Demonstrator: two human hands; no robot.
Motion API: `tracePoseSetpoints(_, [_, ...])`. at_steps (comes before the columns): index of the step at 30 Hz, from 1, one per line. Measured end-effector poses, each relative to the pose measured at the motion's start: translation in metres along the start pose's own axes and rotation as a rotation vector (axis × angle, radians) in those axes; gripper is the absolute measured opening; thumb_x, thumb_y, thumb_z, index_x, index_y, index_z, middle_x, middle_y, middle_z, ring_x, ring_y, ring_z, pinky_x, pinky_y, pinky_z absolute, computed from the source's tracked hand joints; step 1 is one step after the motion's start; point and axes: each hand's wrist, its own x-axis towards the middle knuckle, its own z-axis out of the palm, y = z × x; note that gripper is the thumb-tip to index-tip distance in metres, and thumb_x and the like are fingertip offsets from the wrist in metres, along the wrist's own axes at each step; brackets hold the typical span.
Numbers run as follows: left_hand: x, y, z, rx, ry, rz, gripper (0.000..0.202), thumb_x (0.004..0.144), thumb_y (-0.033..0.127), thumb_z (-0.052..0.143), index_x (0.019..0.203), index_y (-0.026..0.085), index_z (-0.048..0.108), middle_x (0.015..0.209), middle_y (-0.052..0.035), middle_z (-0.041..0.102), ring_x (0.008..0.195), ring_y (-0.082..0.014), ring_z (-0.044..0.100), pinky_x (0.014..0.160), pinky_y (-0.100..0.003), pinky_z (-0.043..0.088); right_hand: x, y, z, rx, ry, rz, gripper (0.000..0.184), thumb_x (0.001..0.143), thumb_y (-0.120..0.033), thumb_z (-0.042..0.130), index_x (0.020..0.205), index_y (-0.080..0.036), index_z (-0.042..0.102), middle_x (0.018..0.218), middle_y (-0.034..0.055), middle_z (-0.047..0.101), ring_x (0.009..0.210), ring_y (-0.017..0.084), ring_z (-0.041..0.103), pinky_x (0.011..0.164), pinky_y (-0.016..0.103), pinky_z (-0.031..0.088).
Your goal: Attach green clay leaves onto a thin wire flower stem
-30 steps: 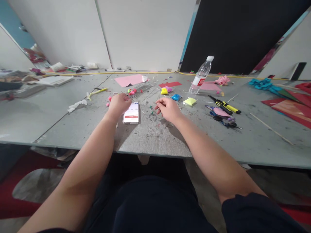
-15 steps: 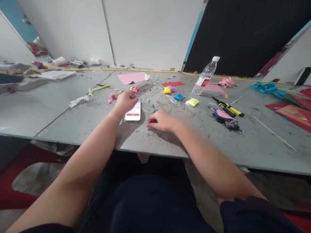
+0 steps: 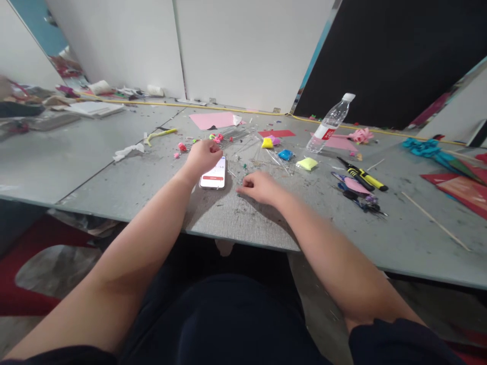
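My left hand (image 3: 202, 155) hovers over the far left corner of a phone (image 3: 215, 174) that lies flat on the grey table (image 3: 114, 172); its fingers are curled closed, and what they hold, if anything, is hidden. My right hand (image 3: 259, 185) rests on the table just right of the phone, fingers curled in a pinch at the tabletop amid tiny scraps; nothing nameable shows in them. Small pink clay bits (image 3: 217, 138) and thin clear sticks (image 3: 243, 144) lie just beyond the hands.
Yellow (image 3: 267, 143), blue (image 3: 285, 154) and lime (image 3: 307, 163) clay lumps lie ahead. A water bottle (image 3: 330, 123), yellow-black cutters (image 3: 363, 174), pink paper (image 3: 213, 120), red sheets (image 3: 456, 182), a thin wooden stick (image 3: 436, 221) and white tissue (image 3: 127, 150) are spread about.
My right hand pulled back toward me and closed from loosely spread into a pinch. My left hand shifted slightly forward over the phone's top. The camera view drifted a little.
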Motion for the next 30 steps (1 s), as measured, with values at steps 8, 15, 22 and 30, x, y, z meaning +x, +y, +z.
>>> tracePoseSetpoints(8, [0.000, -0.002, 0.002, -0.018, 0.005, 0.007, 0.018, 0.077, 0.015, 0.060, 0.062, 0.021, 0.054, 0.061, -0.0023, 0.056, 0.065, -0.0190, 0.052, 0.067, -0.035, 0.041, -0.006, -0.003, 0.000, -0.035, -0.112, 0.041, 0.036, 0.078, -0.040, 0.083, 0.065, -0.023, 0.055, 0.066, -0.0004, 0.062, 0.061, 0.016, 0.052, 0.056, 0.031, 0.034])
tracePoseSetpoints(15, [0.000, -0.001, 0.001, -0.015, -0.009, 0.001, 0.017, 0.076, 0.015, 0.061, 0.062, 0.022, 0.054, 0.062, -0.0031, 0.060, 0.066, -0.0204, 0.055, 0.069, -0.036, 0.044, -0.001, -0.001, 0.002, -0.041, -0.076, 0.056, 0.039, 0.080, -0.036, 0.083, 0.063, -0.022, 0.052, 0.062, -0.0015, 0.058, 0.060, 0.015, 0.050, 0.058, 0.031, 0.032])
tracePoseSetpoints(22, [0.000, 0.002, -0.001, 0.030, -0.005, -0.024, 0.010, 0.077, 0.019, 0.061, 0.067, 0.020, 0.059, 0.070, -0.0054, 0.066, 0.070, -0.0209, 0.057, 0.070, -0.035, 0.046, 0.000, 0.006, -0.006, 0.023, 0.053, 0.017, 0.033, 0.094, -0.033, 0.068, 0.065, -0.021, 0.055, 0.058, -0.0022, 0.057, 0.059, 0.015, 0.054, 0.061, 0.030, 0.033])
tracePoseSetpoints(30, [0.002, -0.013, -0.015, 0.419, -0.065, -0.230, 0.029, 0.079, 0.023, 0.059, 0.102, 0.013, 0.074, 0.111, -0.0215, 0.074, 0.110, -0.0374, 0.065, 0.095, -0.045, 0.050, -0.004, 0.004, -0.012, -0.001, 0.128, 0.031, 0.015, 0.091, -0.023, 0.070, 0.077, -0.019, 0.065, 0.072, 0.0016, 0.067, 0.067, 0.015, 0.059, 0.064, 0.029, 0.038])
